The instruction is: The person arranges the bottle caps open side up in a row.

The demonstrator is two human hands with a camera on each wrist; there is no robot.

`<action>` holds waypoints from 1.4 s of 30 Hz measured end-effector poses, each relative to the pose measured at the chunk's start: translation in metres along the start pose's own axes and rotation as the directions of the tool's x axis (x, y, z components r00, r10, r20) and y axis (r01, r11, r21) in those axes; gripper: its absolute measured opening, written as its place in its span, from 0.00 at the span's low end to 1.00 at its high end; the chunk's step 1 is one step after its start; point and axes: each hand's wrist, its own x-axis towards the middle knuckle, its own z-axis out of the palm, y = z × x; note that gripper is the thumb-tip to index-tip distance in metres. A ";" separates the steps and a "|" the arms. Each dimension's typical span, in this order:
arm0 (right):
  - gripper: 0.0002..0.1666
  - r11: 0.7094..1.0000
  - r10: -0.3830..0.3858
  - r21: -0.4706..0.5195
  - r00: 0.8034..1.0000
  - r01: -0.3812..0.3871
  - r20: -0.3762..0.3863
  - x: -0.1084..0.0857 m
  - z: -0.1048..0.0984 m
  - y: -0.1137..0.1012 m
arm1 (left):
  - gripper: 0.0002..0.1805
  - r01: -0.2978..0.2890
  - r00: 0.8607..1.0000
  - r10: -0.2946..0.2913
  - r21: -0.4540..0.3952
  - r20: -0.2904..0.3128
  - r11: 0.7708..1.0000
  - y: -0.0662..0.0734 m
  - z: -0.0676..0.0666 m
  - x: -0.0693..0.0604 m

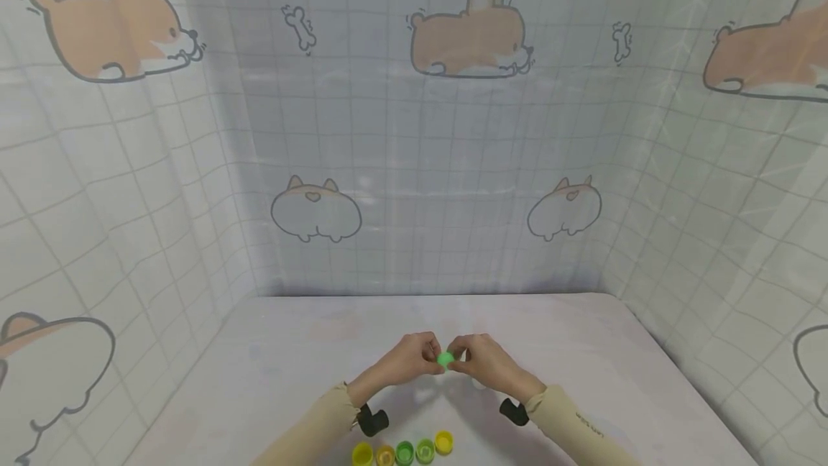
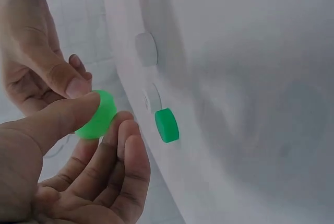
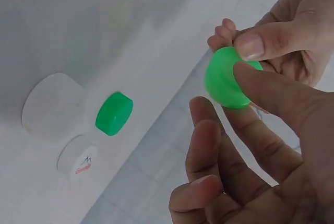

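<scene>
Both hands hold a bright green round cap between them, raised above the table. My left hand pinches its left side with thumb and fingers. From the right, my right hand pinches the same cap, thumb and fingertips on its rim. In the right wrist view the cap shows a smooth, rounded face, partly covered by both thumbs. Lower than the hands, a darker green cap lies near two white caps, a larger one and a smaller one with printing on it.
Along the table's near edge stands a row of small caps: yellow, orange, green, light green and another yellow. Patterned curtains enclose the table at the back and sides.
</scene>
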 end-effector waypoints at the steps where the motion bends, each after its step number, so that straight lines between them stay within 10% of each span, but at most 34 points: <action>1: 0.08 1.000 0.002 0.004 1.000 -0.002 0.002 0.000 0.000 0.000 | 0.11 0.009 1.000 -0.009 -0.012 0.001 1.000 0.000 0.000 0.000; 15: 0.16 0.998 0.043 0.050 0.998 -0.046 0.056 -0.003 0.004 -0.001 | 0.07 0.018 1.000 -0.018 -0.049 0.013 0.999 -0.004 0.000 -0.003; 22: 0.20 1.000 0.008 -0.011 0.999 -0.008 0.036 -0.003 0.005 -0.001 | 0.20 0.024 1.000 -0.024 -0.021 0.005 1.000 -0.006 0.002 -0.002; 42: 0.12 0.996 0.067 -0.058 0.995 -0.063 0.076 -0.003 0.010 -0.001 | 0.13 0.014 1.000 -0.014 0.024 0.019 1.000 -0.005 0.007 -0.004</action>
